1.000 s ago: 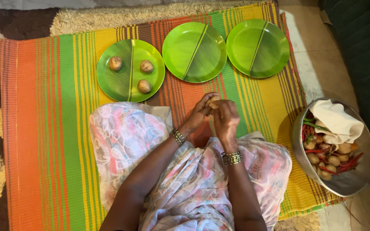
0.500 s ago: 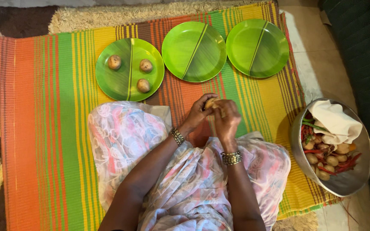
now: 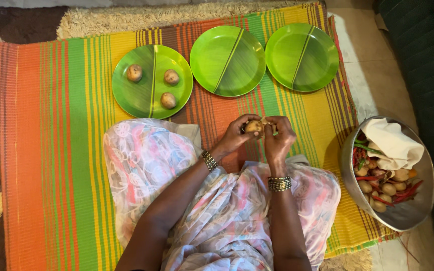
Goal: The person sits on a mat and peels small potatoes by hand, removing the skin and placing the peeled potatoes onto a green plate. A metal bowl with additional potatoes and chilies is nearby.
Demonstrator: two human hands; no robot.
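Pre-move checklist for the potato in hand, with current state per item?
1. Potato held by both hands: ok; left hand, right hand.
2. Left plate has spare room beside its three potatoes: ok.
3. Middle plate and right plate bare: ok.
4. Metal bowl at the person's right, holding potatoes and chillies: ok.
5. White cloth covers part of the bowl's contents: not ok.
6. Potato's skin condition: cannot tell.

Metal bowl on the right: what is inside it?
The metal bowl holds small potatoes, red chillies, some green pods and a white cloth on top. Whatever lies under the cloth is hidden.
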